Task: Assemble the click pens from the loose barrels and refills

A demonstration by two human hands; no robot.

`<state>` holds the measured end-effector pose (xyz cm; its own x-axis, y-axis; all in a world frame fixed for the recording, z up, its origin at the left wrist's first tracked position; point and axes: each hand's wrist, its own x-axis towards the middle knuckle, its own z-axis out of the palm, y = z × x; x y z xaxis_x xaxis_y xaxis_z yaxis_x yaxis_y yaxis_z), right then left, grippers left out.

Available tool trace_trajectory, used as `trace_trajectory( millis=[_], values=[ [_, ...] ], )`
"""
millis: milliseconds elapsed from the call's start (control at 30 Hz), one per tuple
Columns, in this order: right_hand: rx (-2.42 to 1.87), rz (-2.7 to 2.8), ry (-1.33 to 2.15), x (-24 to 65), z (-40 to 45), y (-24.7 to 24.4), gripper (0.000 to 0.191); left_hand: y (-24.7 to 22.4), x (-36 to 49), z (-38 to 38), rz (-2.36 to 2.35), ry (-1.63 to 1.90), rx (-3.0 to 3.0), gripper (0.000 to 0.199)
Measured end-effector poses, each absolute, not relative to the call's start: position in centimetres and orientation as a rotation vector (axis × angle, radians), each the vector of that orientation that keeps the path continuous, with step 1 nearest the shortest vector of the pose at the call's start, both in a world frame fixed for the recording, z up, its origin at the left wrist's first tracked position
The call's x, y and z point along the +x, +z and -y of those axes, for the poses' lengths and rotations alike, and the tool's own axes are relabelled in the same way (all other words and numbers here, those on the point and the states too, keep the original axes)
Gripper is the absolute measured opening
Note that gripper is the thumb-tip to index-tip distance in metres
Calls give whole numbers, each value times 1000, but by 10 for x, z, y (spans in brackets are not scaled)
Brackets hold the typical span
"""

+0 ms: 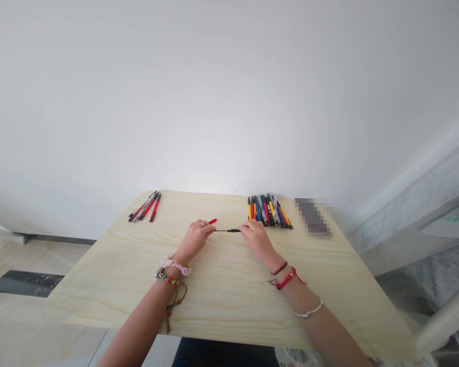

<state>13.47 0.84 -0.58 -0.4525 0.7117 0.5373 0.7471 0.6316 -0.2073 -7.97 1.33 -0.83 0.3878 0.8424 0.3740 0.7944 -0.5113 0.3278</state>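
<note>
Over the middle of the table, my left hand (195, 238) is closed around a red pen barrel (212, 221), whose end sticks out past the fingers. Its fingertips also meet the thin dark end of a pen refill (221, 231). My right hand (257, 238) pinches a black pen part (233, 231) at the refill's other end. The thin refill spans the gap between both hands, roughly level. The parts inside the fingers are hidden.
Several red, black and grey pens (145, 207) lie at the table's back left. A larger group of multicoloured pens (268, 210) lies behind my right hand. A blurred dark flat object (313, 217) is at the back right. The wooden table (229, 300) meets a white wall.
</note>
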Motion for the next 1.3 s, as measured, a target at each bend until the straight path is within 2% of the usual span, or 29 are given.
trace_trajectory(
  millis=[133,267,400,467,533,600,667,733,1300],
  values=[
    [-1084,2269,47,128,-2,-7,15,-6,-75,-9,-1371,909,2512,16],
    [-1071,2101,340,125,0,-11,17,0,-75,-7,-1314,1082,2358,16],
    [-1076,1941,585,124,-1,-13,17,1,-81,-10,-1337,1143,2221,43],
    [-1097,1867,649,125,-2,-13,17,-2,-86,-14,-1518,1147,2199,53],
    [-1125,1808,674,126,-4,-13,17,-7,-91,-17,-1828,1030,2213,46],
    [-1161,1783,648,129,-6,-13,18,-12,-94,-18,-2031,784,2241,30],
    [-1194,1792,584,134,-8,-13,19,-14,-95,-19,-2084,575,2282,15],
    [-1215,1816,516,138,-9,-14,20,-14,-94,-19,-2084,478,2311,12],
    [-1266,1974,383,143,-9,-15,21,-3,-93,-17,-2036,641,2207,10]
  ],
)
